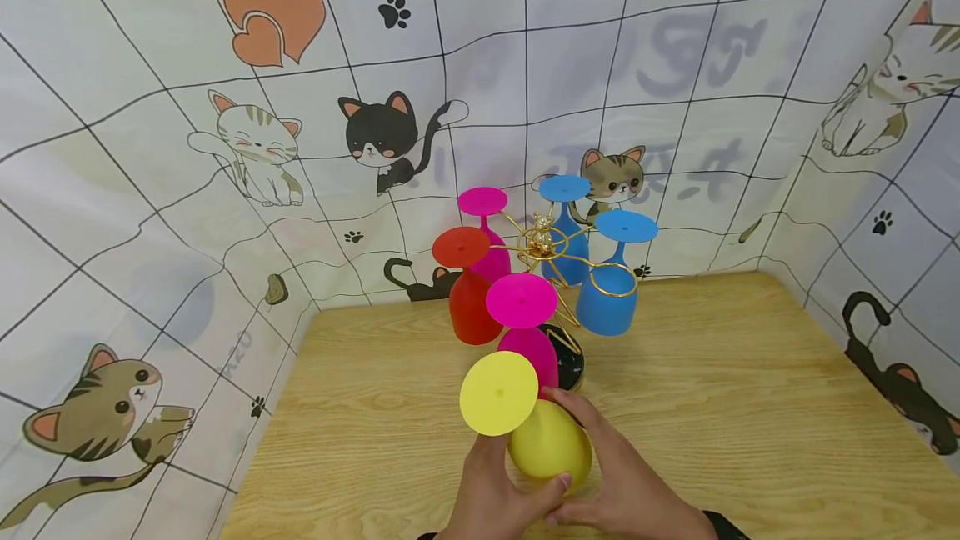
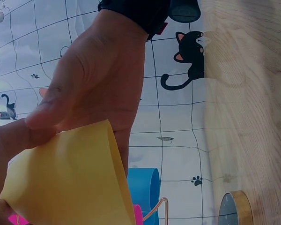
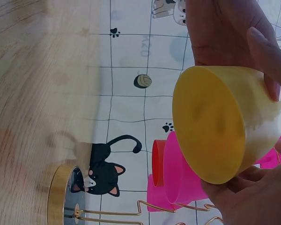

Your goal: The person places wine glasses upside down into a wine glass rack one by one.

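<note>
A yellow plastic goblet [image 1: 551,444] is held upside down and tilted between both hands, its disc foot upward. My left hand [image 1: 491,494] grips it from the left, fingers partly hidden behind the foot. On the other side, my right hand [image 1: 630,486] curls fingers and thumb round the bowl. The goblet's open mouth [image 3: 208,126] shows in the right wrist view. Just beyond stands a gold wire rack [image 1: 542,240] on a round black base [image 1: 570,361]. Upside down on it hang a red goblet [image 1: 474,307], two magenta goblets [image 1: 528,348] and two blue goblets [image 1: 606,302].
The rack stands on a light wooden table [image 1: 720,390]. Behind and beside the table hangs a white gridded sheet [image 1: 495,65] printed with cats and paw prints. The nearest magenta goblet is right beside the yellow one.
</note>
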Tool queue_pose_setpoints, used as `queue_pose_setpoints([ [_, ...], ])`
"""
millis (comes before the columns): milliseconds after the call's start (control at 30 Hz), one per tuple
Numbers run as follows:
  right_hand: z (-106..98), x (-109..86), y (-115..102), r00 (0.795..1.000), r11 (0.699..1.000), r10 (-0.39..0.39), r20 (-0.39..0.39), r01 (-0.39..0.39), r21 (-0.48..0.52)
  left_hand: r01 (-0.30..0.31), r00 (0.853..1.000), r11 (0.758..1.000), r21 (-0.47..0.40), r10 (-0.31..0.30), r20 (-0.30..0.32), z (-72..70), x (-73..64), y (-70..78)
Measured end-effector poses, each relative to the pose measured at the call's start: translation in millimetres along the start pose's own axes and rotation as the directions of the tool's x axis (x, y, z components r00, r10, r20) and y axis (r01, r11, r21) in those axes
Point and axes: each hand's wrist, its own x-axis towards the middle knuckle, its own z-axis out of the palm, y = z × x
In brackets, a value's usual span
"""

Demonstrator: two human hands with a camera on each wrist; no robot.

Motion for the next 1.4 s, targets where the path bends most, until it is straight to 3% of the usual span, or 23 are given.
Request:
queue_pose_setpoints([
  [100,1,0.1,1,1.000,0.999,0.031,0.000,-0.031,-0.024,-0.024,1.000,0.999,0.025,0.024,-0.003,0.5,-0.1,-0.9],
  [267,2,-0.4,2,0.999,0.998,0.045,0.002,-0.045,-0.047,-0.006,1.000,0.999,0.039,0.006,0.011,0.8,-0.9,0.1],
  [400,4,-0.8,4,0.999,0.996,-0.026,-0.019,0.024,-0.086,0.009,1.000,0.999,0.049,-0.010,0.016,1.5,-0.9,0.6],
  [533,5,-0.5,7,0.996,0.990,-0.080,-0.043,0.074,-0.116,-0.019,1.000,0.998,0.065,0.018,0.007,3.3,-0.6,-0.4],
  [633,6,0.0,8,0.995,0.991,-0.088,-0.054,0.082,-0.104,-0.041,0.999,0.997,0.068,0.041,0.005,3.9,-0.4,-0.3],
  [933,7,-1.1,9,0.982,0.985,-0.155,-0.107,0.144,-0.098,0.005,0.999,0.999,0.045,-0.006,0.040,2.6,-0.8,2.8],
  [1067,7,-1.6,9,0.984,0.987,-0.141,-0.107,0.131,-0.095,0.010,0.999,0.998,0.069,-0.012,0.032,2.7,-1.3,4.0],
  [1233,5,-1.5,10,0.984,0.988,-0.136,-0.113,0.127,-0.084,0.044,0.999,0.999,0.005,-0.044,0.023,2.2,-0.9,5.9],
  [1400,4,-2.1,10,0.973,0.987,-0.160,-0.169,0.153,-0.050,-0.020,1.000,0.998,-0.051,0.020,-0.003,1.4,0.8,6.7],
])
